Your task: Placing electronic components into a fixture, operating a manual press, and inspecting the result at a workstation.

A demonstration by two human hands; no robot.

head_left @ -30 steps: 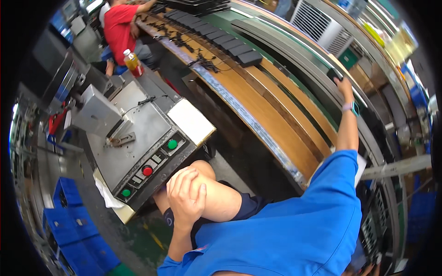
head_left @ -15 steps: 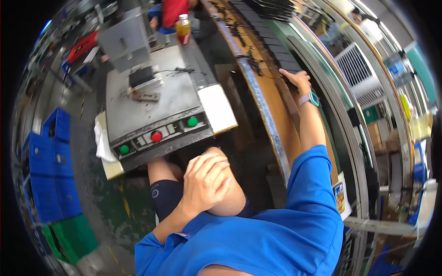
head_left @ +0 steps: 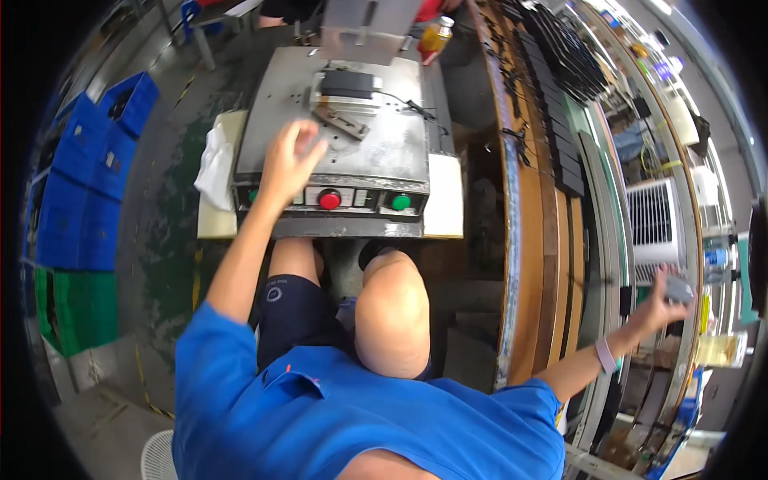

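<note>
My left hand [head_left: 294,156] hovers over the front left of a metal-topped machine [head_left: 384,144]; it is blurred, thumb and fingers apart, nothing visible between them. Just beyond it, a small metal bar [head_left: 342,122] lies slanted in front of a fixture block. On that block rests a black power adapter [head_left: 347,84], its cable trailing right across the plate. Out at the far right, my right hand [head_left: 660,302] grips a dark grey block-shaped power adapter [head_left: 678,290], blurred by motion. A grey upright guard [head_left: 370,28] stands behind the fixture.
A red button [head_left: 329,198] and a green button [head_left: 402,202] face me on the machine's front. Black adapters [head_left: 552,120] with cables line the bench at right. Blue bins [head_left: 84,184] stand at left, a drink bottle [head_left: 436,40] behind. A co-worker is partly visible at the back.
My left hand has risen from my knee to above the machine. My right hand has left the row of adapters and swung outward to the right, now with an adapter. The view has turned right.
</note>
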